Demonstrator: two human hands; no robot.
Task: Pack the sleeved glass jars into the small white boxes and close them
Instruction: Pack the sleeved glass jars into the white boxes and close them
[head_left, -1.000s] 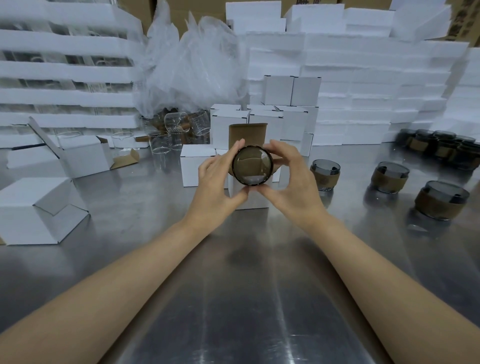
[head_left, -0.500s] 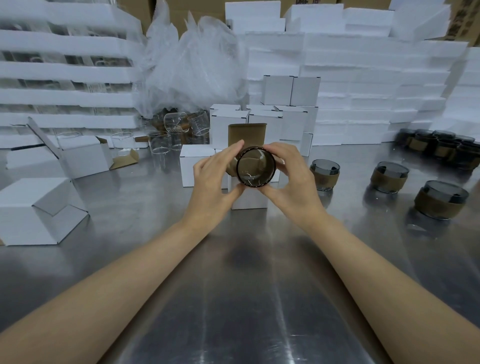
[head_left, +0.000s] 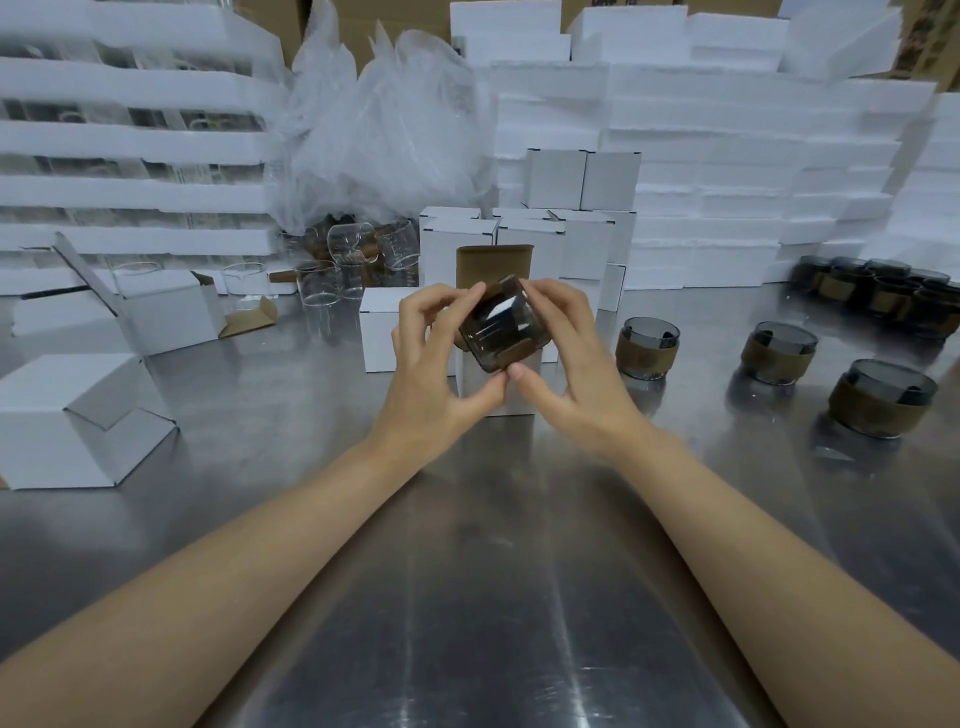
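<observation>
A dark smoked-glass jar (head_left: 497, 327) with a brown sleeve is tilted on its side between both hands, just above an open small white box (head_left: 498, 387) whose brown-lined lid flap (head_left: 493, 266) stands up behind. My left hand (head_left: 434, 358) pinches the jar from the left with fingertips and thumb. My right hand (head_left: 569, 353) pinches it from the right, thumb under its lower edge. Three more sleeved jars (head_left: 647, 346) (head_left: 777, 352) (head_left: 880, 397) stand on the steel table to the right.
Closed white boxes (head_left: 530, 234) stack behind the open one. Open white boxes (head_left: 78, 421) (head_left: 156, 312) lie at the left, with clear glass beakers (head_left: 353, 260) and crumpled plastic behind. Foam slabs (head_left: 727, 182) wall the back. Several dark sleeved jars (head_left: 878, 291) cluster far right.
The jar has been turned from facing me end-on to lying tilted, side towards me, and lowered slightly towards the open box. Both hands shifted their fingers round it.
</observation>
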